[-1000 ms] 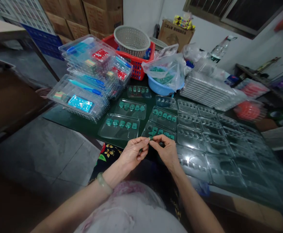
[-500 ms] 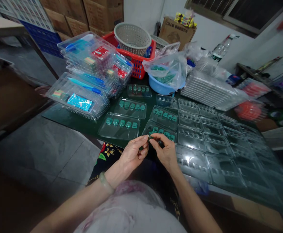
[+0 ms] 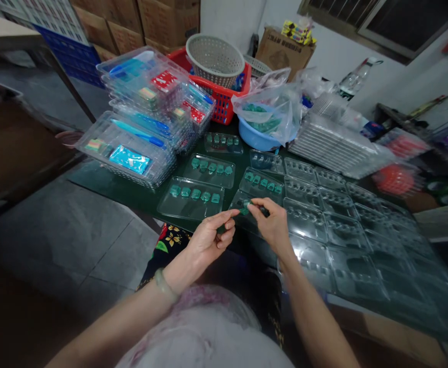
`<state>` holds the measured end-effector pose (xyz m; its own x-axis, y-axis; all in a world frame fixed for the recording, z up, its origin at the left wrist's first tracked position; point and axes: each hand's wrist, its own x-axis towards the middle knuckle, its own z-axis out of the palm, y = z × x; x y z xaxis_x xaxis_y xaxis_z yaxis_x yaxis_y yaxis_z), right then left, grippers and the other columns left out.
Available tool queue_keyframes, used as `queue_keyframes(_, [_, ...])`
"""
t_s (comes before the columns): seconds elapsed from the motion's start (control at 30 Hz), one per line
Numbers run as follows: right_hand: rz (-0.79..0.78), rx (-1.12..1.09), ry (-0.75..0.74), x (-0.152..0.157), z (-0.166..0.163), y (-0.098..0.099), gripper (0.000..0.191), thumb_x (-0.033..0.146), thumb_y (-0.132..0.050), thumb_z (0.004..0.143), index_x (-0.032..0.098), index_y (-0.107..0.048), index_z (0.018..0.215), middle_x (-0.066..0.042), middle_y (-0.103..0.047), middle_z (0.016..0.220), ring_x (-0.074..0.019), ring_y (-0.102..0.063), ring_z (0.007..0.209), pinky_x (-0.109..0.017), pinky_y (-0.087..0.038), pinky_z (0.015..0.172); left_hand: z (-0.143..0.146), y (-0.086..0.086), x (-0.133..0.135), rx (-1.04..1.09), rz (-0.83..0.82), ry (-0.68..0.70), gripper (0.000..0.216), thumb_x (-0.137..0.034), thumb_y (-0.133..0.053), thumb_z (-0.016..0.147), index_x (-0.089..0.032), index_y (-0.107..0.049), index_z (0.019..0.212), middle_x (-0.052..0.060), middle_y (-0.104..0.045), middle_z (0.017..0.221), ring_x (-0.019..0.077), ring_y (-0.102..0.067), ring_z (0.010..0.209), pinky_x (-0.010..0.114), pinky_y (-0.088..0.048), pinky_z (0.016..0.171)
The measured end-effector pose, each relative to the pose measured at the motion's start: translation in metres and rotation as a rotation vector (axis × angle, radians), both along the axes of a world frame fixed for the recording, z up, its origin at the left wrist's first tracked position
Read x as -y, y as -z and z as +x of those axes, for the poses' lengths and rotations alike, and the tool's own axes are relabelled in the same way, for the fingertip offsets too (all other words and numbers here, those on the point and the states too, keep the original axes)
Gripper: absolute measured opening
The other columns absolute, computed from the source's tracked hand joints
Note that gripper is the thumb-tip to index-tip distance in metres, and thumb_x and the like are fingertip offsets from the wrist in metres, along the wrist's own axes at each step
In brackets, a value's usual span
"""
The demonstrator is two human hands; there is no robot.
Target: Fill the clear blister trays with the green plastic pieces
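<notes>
My right hand [image 3: 272,222] reaches over a clear plastic tray [image 3: 239,196], its thumb and index finger pinched on a small green translucent piece [image 3: 244,207]; the hand covers much of this tray. Close by on the left, my left hand [image 3: 213,236] points its index finger at the tray's near edge. Its other fingers are curled, with a dark greenish bit just showing between them, too hidden to name. Rows of similar green pieces sit in a tray [image 3: 191,208] to the left, another [image 3: 224,180] behind it, and a third [image 3: 261,191] beyond my right hand.
Many clear trays [image 3: 342,230] cover the table's right side. Stacked filled plastic boxes [image 3: 132,148] stand at left. Behind are a blue basin [image 3: 255,139] with a plastic bag, a red basket [image 3: 224,105] holding a grey colander [image 3: 214,59], and a tray stack [image 3: 323,148].
My hands have moved apart. The right one has gone forward and right to the tray, while the left has stayed nearly in place with its index finger now stretched out.
</notes>
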<state>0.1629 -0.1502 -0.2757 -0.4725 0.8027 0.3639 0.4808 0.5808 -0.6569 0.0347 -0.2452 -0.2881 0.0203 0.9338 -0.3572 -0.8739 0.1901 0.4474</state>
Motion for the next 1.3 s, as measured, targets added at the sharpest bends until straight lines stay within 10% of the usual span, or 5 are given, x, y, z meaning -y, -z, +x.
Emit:
queue_keyframes(0.47, [0.153,0.642,-0.104,-0.039,-0.021,-0.003,0.022,0.028,-0.05,0.08,0.022,-0.065,0.095,-0.004,-0.063,0.091,-0.0171,-0.056,0.082,-0.026,-0.039,0.069,0.003,0.001,0.012,-0.581,0.047,-0.146,0.023,-0.029,-0.059,0.073,-0.012,-0.063,0.088,-0.006,-0.036,0.048,0.0023,-0.027,0.038,0.016,-0.014,0.036])
queue_keyframes(1.3, [0.14,0.924,-0.119,-0.034,-0.042,-0.013,0.023,0.037,-0.046,0.082,0.021,-0.063,0.085,-0.006,-0.065,0.089,-0.0203,-0.058,0.084,-0.027,-0.039,0.065,0.006,0.005,0.005,-1.008,0.062,0.006,0.026,-0.032,-0.05,0.076,-0.012,-0.063,0.087,-0.004,-0.043,0.052,0.0053,-0.033,0.043,0.019,-0.024,0.041])
